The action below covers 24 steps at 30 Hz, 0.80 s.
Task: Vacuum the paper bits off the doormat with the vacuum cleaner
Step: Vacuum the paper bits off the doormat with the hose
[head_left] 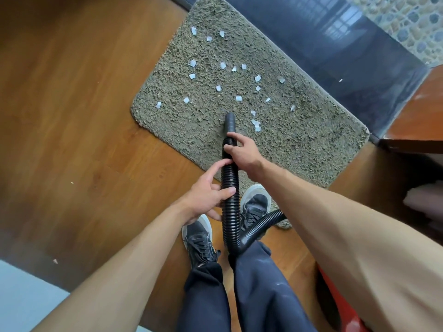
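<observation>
A shaggy grey-green doormat [299,130] lies on the wooden floor, with several small white paper bits [223,65] scattered over its middle and far part. A black ribbed vacuum hose [230,209] runs up between my feet, and its smooth nozzle [230,122] rests on the mat's near middle, just left of a small cluster of bits [256,124]. My right hand [242,150] grips the hose right behind the nozzle. Lower down, my left hand [206,195] is wrapped around the hose from its left side.
My two black sneakers [200,238] stand at the mat's near edge, the right one partly on it. A dark glossy threshold [335,56] borders the mat's far side. A red vacuum body [340,315] sits at lower right, and a wooden edge [412,121] stands at right.
</observation>
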Each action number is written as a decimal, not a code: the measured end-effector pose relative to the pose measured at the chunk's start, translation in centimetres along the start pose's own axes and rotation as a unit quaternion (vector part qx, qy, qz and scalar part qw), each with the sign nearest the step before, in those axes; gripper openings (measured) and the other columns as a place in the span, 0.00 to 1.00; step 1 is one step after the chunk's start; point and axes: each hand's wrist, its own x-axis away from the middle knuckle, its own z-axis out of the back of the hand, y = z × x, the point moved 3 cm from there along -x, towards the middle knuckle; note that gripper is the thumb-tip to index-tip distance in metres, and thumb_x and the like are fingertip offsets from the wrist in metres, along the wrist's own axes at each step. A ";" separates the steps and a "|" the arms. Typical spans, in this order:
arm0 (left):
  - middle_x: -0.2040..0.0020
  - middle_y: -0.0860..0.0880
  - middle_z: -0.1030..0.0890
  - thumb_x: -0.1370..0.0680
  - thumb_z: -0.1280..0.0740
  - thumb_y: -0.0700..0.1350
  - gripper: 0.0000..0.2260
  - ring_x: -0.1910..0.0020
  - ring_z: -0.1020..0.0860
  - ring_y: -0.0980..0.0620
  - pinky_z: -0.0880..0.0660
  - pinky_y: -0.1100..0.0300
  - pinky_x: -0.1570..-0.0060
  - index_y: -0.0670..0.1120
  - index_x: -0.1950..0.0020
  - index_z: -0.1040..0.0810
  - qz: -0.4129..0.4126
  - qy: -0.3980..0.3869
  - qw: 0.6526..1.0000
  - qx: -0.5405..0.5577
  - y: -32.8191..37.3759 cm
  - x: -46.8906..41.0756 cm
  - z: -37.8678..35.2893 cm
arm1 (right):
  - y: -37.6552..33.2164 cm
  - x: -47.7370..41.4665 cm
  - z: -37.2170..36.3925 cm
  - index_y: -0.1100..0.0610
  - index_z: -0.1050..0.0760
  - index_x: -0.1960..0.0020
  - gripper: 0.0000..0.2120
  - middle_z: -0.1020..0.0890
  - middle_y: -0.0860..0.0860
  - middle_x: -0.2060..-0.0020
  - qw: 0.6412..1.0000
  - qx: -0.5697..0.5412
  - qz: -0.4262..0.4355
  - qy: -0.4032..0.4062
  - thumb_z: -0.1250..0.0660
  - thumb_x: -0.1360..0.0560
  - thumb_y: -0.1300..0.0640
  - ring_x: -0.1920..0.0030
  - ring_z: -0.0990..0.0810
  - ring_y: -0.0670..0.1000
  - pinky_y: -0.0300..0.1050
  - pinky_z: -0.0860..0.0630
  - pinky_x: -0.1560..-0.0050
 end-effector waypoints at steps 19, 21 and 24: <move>0.61 0.52 0.18 0.20 0.35 0.38 0.28 0.65 0.17 0.57 0.19 0.45 0.61 0.64 0.27 0.38 0.046 -0.078 0.988 -0.121 4.6 -0.6 -4.8 | 3.7 1.3 6.2 0.54 0.30 0.28 0.23 0.21 0.59 0.43 0.979 -0.181 -0.065 0.064 0.36 0.22 0.65 0.53 0.20 0.53 0.46 0.22 0.59; 0.59 0.52 0.18 0.20 0.35 0.39 0.28 0.63 0.17 0.56 0.19 0.42 0.58 0.65 0.28 0.38 0.056 -0.084 0.986 -0.131 4.4 -0.6 -4.7 | 4.3 1.4 6.2 0.54 0.30 0.29 0.23 0.21 0.60 0.42 0.977 -0.189 -0.066 0.073 0.36 0.22 0.65 0.51 0.20 0.54 0.50 0.20 0.55; 0.58 0.50 0.17 0.20 0.34 0.39 0.28 0.61 0.17 0.53 0.20 0.38 0.56 0.66 0.28 0.37 0.060 -0.089 0.985 -0.136 4.0 -0.5 -4.4 | 5.0 1.5 5.8 0.53 0.29 0.29 0.23 0.21 0.60 0.41 0.975 -0.190 -0.070 0.096 0.34 0.23 0.64 0.50 0.19 0.55 0.55 0.20 0.46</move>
